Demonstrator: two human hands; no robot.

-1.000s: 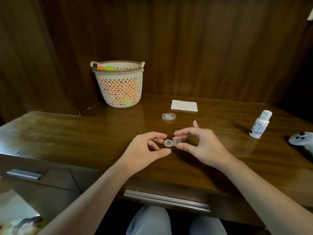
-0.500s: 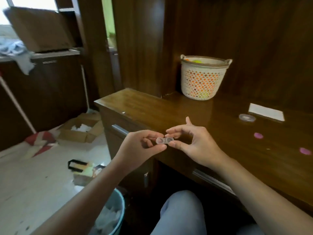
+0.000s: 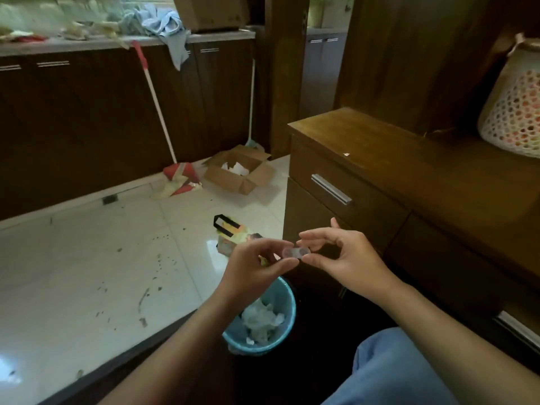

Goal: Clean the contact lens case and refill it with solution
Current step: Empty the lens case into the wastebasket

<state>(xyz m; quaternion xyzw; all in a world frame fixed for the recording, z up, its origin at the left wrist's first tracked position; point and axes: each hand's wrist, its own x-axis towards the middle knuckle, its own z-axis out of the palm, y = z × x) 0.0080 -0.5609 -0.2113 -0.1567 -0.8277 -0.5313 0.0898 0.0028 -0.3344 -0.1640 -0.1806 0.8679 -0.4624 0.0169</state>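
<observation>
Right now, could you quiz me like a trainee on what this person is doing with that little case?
1. True or false: both hands hold the contact lens case.
2. What sits on the floor below the hands? A) blue waste bin B) bucket of water C) shoebox
3. Fill in: the white basket stands on the wooden ____.

Key: 1 true: left hand and right hand pinch it. 2 A, blue waste bin. 3 desk, basket.

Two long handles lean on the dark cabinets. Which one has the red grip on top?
The left handle, slanted and ending in the red and white broom head. The right handle stands nearly upright, all white.
</observation>
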